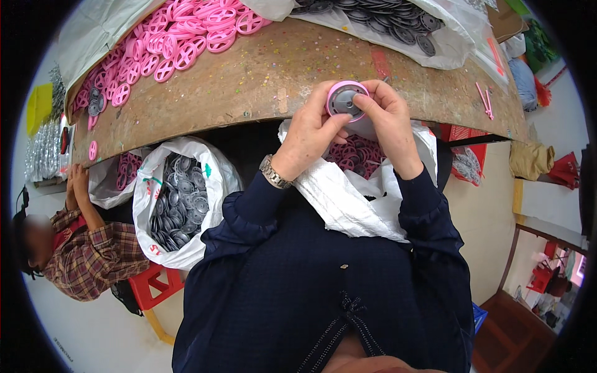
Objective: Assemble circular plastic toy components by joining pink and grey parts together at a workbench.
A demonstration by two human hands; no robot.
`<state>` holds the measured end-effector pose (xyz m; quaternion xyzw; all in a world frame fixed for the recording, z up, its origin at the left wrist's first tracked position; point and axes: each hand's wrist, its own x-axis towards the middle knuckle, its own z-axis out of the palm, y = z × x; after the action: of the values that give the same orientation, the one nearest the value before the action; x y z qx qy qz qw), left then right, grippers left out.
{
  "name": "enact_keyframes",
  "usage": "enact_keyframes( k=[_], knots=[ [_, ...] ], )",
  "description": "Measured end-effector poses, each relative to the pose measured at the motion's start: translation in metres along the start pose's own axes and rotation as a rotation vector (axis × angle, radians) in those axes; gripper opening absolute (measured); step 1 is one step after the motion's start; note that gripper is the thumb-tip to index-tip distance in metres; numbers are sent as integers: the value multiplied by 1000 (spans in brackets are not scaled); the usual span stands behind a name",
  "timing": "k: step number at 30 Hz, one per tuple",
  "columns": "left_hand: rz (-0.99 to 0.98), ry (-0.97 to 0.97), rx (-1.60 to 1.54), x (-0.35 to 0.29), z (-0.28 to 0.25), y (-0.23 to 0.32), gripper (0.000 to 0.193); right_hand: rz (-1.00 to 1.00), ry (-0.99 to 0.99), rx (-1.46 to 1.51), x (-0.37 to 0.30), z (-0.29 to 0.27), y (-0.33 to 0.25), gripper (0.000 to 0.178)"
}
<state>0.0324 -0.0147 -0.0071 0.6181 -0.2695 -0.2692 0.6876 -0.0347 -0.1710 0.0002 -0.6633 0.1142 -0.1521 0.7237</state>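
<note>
Over the table's near edge, both hands hold a round plastic toy wheel (344,98), a grey disc with a pink rim around it. My left hand (310,129) grips its left side, the thumb along the lower edge. My right hand (393,119) closes on the right side, with its thumb pressed on the grey face. Right below them, a white sack (348,198) sits open against my lap with several pink wheel parts (356,156) inside. The far side of the wheel is hidden.
Pink spoked rings (186,37) heap at the back left of the wooden table (249,93); grey discs (398,22) lie at the back right. Pink sticks (484,101) lie at right. A sack of grey discs (178,202) stands left, near a seated person (93,255).
</note>
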Motion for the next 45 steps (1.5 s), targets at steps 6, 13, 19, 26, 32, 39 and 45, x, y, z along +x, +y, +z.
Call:
enact_keyframes(
  k=[6,13,19,26,32,39,45],
  knots=[
    [8,43,-70,-3,-2,4,42,-63,-119,-15,-6,6,-2,31],
    [25,71,20,-4,1,4,41,-37,-109,-20,-6,5,-3,31],
    [63,7,80,-7,3,2,45,-68,-93,-120,-12,4,0,26],
    [86,-17,230,-9,-3,5,42,6,-111,42,-13,-1,-2,22],
    [397,54,660,8,-37,15,38,107,-349,-535,-15,-41,-12,25],
    [622,457,1234,89,-124,15,24,3,-559,-1151,-38,-61,-2,34],
    [486,536,1597,139,-155,-5,12,-128,-562,-1057,-35,-39,-10,34]
  ],
)
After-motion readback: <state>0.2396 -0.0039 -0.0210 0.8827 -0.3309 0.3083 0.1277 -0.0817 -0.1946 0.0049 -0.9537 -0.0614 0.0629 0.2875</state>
